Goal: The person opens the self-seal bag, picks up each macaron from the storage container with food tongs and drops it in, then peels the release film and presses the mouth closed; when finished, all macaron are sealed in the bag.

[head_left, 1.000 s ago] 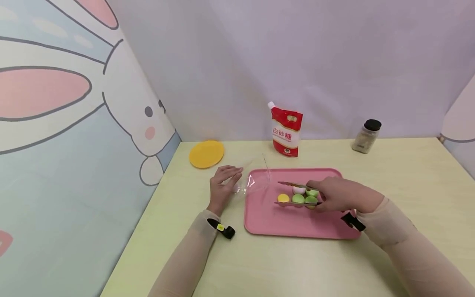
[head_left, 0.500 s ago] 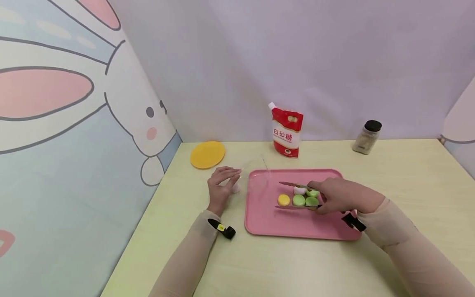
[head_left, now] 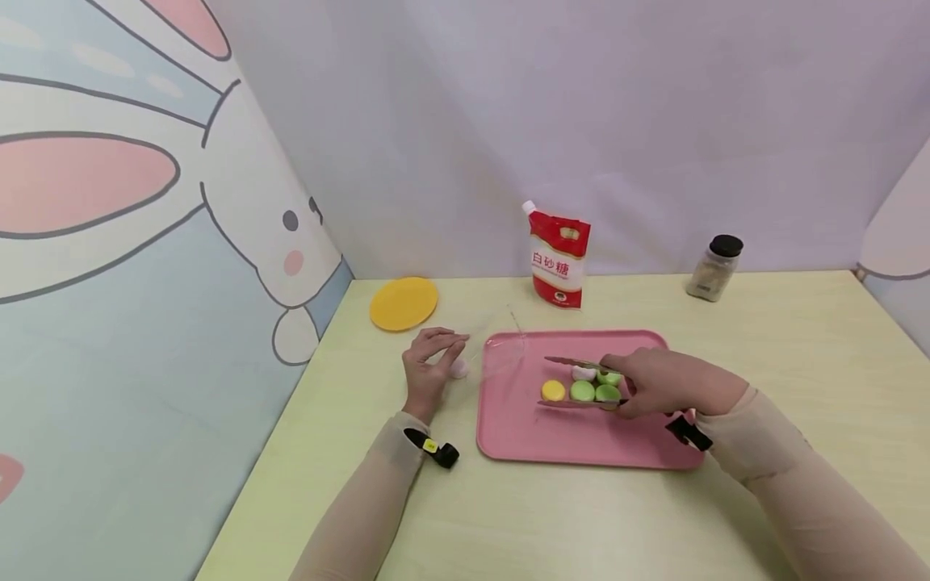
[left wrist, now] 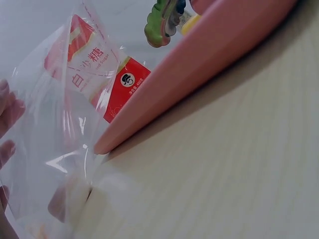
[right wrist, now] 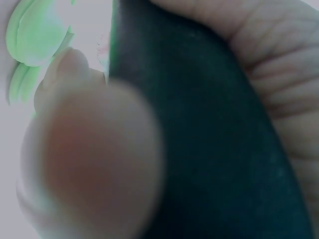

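My left hand [head_left: 430,367] pinches the rim of a clear plastic bag [head_left: 501,351], which spreads over the pink tray's [head_left: 581,444] left edge. A pale round macaron [head_left: 459,369] shows at the bag's bottom, beside the fingers. My right hand [head_left: 672,383] grips a pair of tongs [head_left: 581,404], dark-handled in the right wrist view, low over the tray. Their arms stand apart, on either side of a cluster of macarons: a yellow one [head_left: 553,391], several green ones [head_left: 583,391] and a white one [head_left: 584,373]. My right fingers partly hide the cluster's right end.
A yellow plate [head_left: 404,304] lies at the table's back left. Behind the tray stands a red and white sugar pouch [head_left: 558,262]. A black-lidded jar [head_left: 715,269] is at the back right, near the wall.
The left hand has drawn slightly left with the bag, whose glare has faded. The tongs' arms stand a little wider apart; the macarons on the tray keep their places.
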Demonstrator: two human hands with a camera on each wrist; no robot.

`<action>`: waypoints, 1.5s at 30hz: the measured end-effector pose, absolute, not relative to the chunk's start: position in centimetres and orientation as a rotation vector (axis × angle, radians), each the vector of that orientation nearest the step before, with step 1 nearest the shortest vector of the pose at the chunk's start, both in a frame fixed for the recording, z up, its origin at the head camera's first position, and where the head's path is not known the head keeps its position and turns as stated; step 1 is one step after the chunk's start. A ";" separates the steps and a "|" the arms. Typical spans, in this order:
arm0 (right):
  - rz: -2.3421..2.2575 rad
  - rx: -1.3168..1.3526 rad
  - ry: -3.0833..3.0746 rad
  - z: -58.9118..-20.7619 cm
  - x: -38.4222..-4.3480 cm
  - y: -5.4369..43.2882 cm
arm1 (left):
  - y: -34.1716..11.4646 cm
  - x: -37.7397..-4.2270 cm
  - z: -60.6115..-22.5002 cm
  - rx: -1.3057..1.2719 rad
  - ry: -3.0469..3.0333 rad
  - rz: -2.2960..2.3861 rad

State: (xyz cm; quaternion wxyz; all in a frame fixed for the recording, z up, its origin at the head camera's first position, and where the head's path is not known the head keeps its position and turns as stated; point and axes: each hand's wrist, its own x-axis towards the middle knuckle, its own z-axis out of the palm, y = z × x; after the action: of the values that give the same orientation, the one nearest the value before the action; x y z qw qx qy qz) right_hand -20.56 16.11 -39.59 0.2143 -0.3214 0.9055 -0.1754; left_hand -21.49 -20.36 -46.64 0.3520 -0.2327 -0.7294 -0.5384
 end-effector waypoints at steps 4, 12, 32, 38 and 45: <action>-0.474 -0.915 2.523 -39.6 -20.7 16.1 | -20.3 -21.5 -46.4 -0.608 -1.895 -1.388; -0.476 -0.929 2.523 -39.5 -20.5 16.1 | -20.6 -22.5 -48.0 -0.595 -1.906 -1.390; -0.485 -1.013 2.501 -39.6 -20.4 15.9 | -21.1 -23.3 -49.4 -0.568 -1.917 -1.383; -0.505 -1.073 2.504 -39.5 -20.5 16.1 | -20.7 -22.7 -48.6 -0.587 -1.906 -1.377; -0.499 -1.035 2.509 -39.6 -20.5 16.2 | -20.1 -21.5 -46.6 -0.581 -1.909 -1.385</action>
State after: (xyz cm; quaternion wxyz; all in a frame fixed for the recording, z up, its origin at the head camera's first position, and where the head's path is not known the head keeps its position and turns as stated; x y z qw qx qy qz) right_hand -20.54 16.20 -39.55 0.1899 -0.3682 0.8926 -0.1775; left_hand -21.47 -20.06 -46.57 0.3486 -0.2242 -0.7367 -0.5343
